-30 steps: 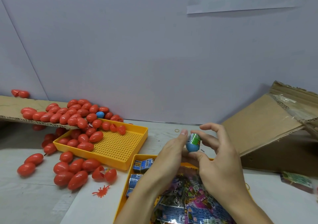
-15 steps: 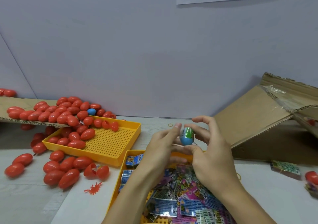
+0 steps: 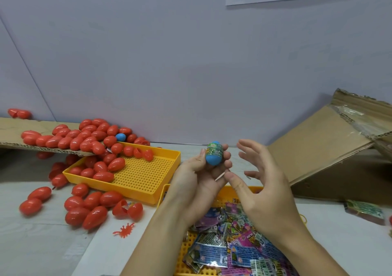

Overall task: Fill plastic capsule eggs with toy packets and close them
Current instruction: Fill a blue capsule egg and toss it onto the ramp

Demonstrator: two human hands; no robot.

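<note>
At far left a cardboard flap carries a heap of red capsule eggs, with one blue egg among them; more spill into the empty-ended perforated yellow tray and onto the desk, where one open red egg and a small red splat toy lie. In the middle, the left hand holds a blue capsule egg upright, fingers curled round it, above a second yellow tray of toy packets. A printed wrap covers the egg's upper part; whether the halves are fully snapped together cannot be told. The right hand hovers beside it, released and spread, holding nothing. Further right sits a collapsed cardboard box. The one-handed hold looks light: a slip would probably send the egg rolling off into the red ones, and a half-closed seam could pop open.
</note>
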